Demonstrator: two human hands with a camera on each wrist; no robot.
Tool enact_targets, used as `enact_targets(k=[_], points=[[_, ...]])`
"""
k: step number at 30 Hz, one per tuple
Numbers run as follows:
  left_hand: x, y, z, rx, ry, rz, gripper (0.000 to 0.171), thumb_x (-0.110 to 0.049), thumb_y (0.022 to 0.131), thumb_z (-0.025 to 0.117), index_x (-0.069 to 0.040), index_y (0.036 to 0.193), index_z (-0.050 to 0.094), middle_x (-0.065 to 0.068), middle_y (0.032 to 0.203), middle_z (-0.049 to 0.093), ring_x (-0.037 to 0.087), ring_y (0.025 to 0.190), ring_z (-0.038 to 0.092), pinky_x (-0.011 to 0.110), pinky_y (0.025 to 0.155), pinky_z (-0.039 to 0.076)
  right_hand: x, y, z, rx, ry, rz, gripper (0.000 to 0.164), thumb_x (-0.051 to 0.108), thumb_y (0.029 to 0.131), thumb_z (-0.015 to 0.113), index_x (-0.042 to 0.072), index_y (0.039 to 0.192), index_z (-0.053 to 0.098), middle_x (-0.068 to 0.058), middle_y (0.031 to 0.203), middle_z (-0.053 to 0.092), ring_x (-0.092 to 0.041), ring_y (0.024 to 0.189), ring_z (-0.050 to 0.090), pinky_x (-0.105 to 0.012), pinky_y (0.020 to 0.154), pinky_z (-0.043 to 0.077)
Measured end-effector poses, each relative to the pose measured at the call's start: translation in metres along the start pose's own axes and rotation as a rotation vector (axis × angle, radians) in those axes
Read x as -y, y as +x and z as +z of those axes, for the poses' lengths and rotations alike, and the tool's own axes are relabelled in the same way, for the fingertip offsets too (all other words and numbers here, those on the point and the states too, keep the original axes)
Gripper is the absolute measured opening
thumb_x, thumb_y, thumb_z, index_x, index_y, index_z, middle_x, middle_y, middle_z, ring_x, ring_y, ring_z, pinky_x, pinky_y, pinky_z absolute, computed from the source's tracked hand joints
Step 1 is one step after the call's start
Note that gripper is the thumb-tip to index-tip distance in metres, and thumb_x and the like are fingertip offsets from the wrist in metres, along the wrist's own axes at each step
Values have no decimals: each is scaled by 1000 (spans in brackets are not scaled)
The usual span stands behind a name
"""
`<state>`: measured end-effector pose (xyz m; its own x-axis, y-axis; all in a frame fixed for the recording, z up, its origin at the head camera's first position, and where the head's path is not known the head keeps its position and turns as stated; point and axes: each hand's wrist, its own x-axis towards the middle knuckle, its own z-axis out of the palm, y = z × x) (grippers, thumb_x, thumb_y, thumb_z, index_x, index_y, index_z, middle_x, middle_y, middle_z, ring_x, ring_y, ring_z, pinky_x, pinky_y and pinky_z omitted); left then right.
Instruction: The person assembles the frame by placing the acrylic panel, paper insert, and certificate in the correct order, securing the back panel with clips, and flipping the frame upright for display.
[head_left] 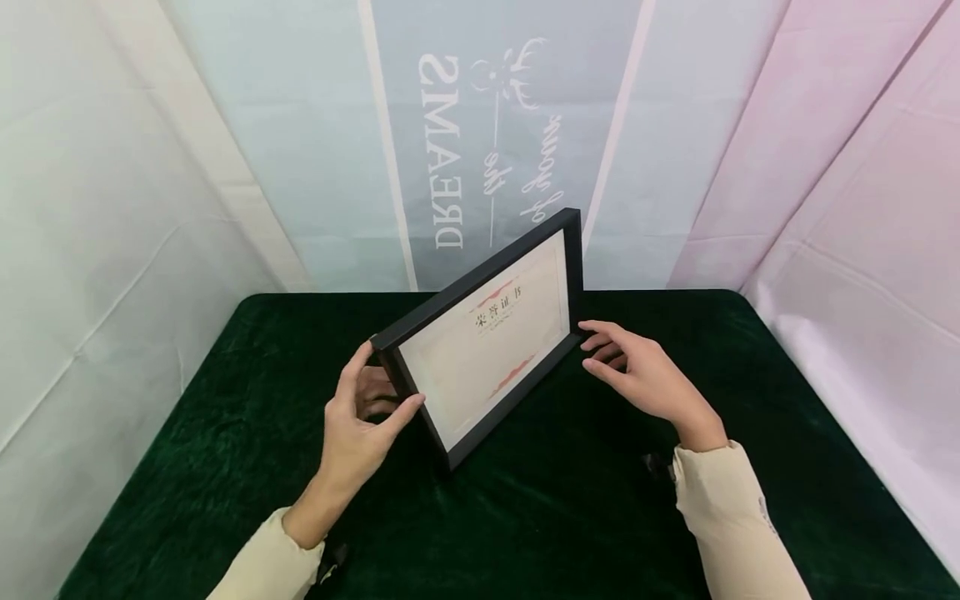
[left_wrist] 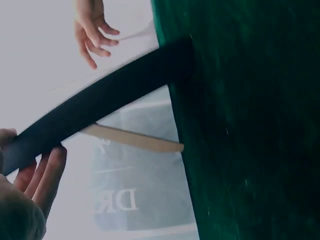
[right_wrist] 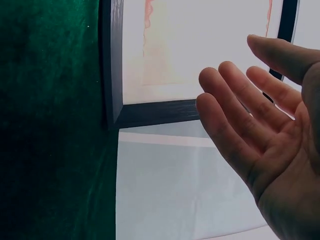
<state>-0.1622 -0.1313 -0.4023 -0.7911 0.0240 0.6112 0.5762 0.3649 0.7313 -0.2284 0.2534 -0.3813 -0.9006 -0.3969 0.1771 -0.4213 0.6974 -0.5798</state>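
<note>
A black picture frame (head_left: 480, 279) stands upright and turned at an angle, its lower edge at the green cloth. Behind its glass is a cream certificate (head_left: 498, 358) with red trim and dark lettering. My left hand (head_left: 360, 425) grips the frame's left side, thumb on the front and fingers behind. A tan support leg (left_wrist: 135, 139) slants from the frame's back toward the cloth in the left wrist view. Close to the frame's right lower corner is my right hand (head_left: 633, 367), fingers relaxed and spread, holding nothing; its palm shows in the right wrist view.
Dark green velvet cloth (head_left: 225, 467) covers the table. At its far edge hangs a pale blue backdrop (head_left: 322, 167) with mirrored white lettering. White and pinkish fabric walls (head_left: 877, 225) close off both sides.
</note>
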Motion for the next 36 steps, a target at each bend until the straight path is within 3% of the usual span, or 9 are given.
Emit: enact_targets(k=[6, 14, 20, 23, 27, 32, 36], points=[[-9, -4, 4, -77, 94, 40, 95, 6, 76, 82, -11, 155, 33, 14, 103, 71, 16, 80, 73, 15, 71, 57, -1, 0, 2, 1, 6, 4, 56, 32, 100, 59, 24, 151, 39, -6, 127, 64, -21, 105, 67, -48, 89, 56], [-9, 2, 1, -83, 145, 97, 87, 6, 79, 79, -8, 154, 36, 17, 102, 73, 23, 73, 74, 13, 67, 56, -1, 1, 4, 11, 6, 33, 56, 34, 100, 59, 19, 151, 40, -8, 130, 62, -23, 107, 67, -50, 90, 56], [1, 13, -8, -56, 179, 25, 84, 1, 86, 74, -17, 156, 32, 22, 111, 70, 29, 79, 75, 7, 67, 52, -8, 2, 3, -110, -21, 30, 57, 27, 99, 62, 14, 151, 40, -12, 139, 54, -28, 111, 65, -50, 86, 56], [6, 18, -13, -35, 192, -24, 83, -3, 89, 71, -21, 158, 28, 25, 118, 68, 33, 86, 74, 3, 69, 49, -14, 4, 4, -208, -14, 20, 61, 20, 98, 63, 16, 153, 36, -15, 145, 44, -31, 115, 61, -45, 83, 57], [8, 22, -14, -25, 200, -53, 83, -5, 91, 70, -22, 158, 26, 26, 122, 66, 35, 90, 74, 3, 70, 48, -23, 5, 8, -316, 35, 33, 69, 13, 99, 61, 23, 158, 26, -20, 151, 32, -38, 124, 53, -49, 86, 55], [8, 25, -12, -33, 214, -58, 84, -5, 91, 70, -27, 158, 25, 24, 125, 66, 33, 93, 74, 11, 71, 52, -32, 5, 14, -308, 113, 92, 73, 12, 102, 54, 35, 159, 15, -23, 152, 40, -44, 129, 53, -61, 96, 49], [10, 31, -9, -41, 233, -68, 82, -6, 93, 68, -29, 158, 25, 23, 127, 65, 33, 94, 74, 20, 72, 56, -35, 5, 18, -290, 131, 116, 73, 13, 103, 53, 38, 159, 15, -24, 152, 41, -46, 129, 53, -62, 96, 49]])
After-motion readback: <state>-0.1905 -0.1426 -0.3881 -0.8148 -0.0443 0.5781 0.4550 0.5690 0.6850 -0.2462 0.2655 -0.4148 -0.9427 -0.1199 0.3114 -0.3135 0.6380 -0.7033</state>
